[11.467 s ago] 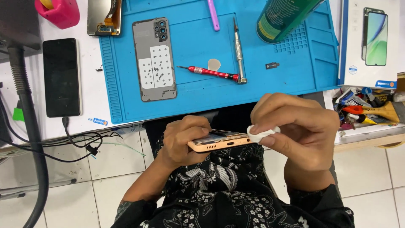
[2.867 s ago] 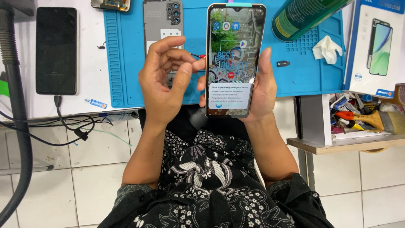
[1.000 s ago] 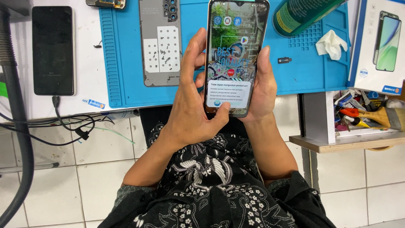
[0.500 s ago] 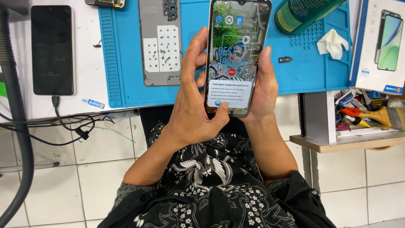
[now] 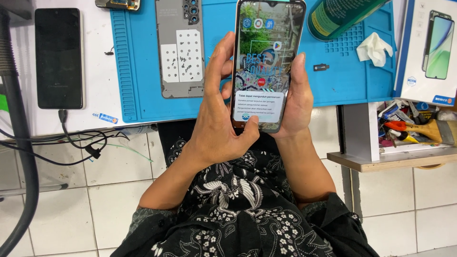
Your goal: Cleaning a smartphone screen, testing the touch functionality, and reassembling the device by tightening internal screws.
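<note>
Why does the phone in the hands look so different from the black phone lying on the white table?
The held phone has its screen lit with pictures and a pop-up box; the black phone has a dark, blank screen. The held phone is gripped by the left hand and right hand, the left thumb touching the screen; the black phone lies flat with a cable plugged in. Both are slim rectangles, screen up.

lit phone screen (image 5: 266, 57) centre, white phone box (image 5: 431, 50) right

Phone repair workshop: blue repair mat (image 5: 333, 85) on worktop behind the fingers, opened phone back w/ loose screws (image 5: 180, 50) left of them, tool clutter on shelf (image 5: 409, 131) to the right, phone box (image 5: 431, 50).
</note>
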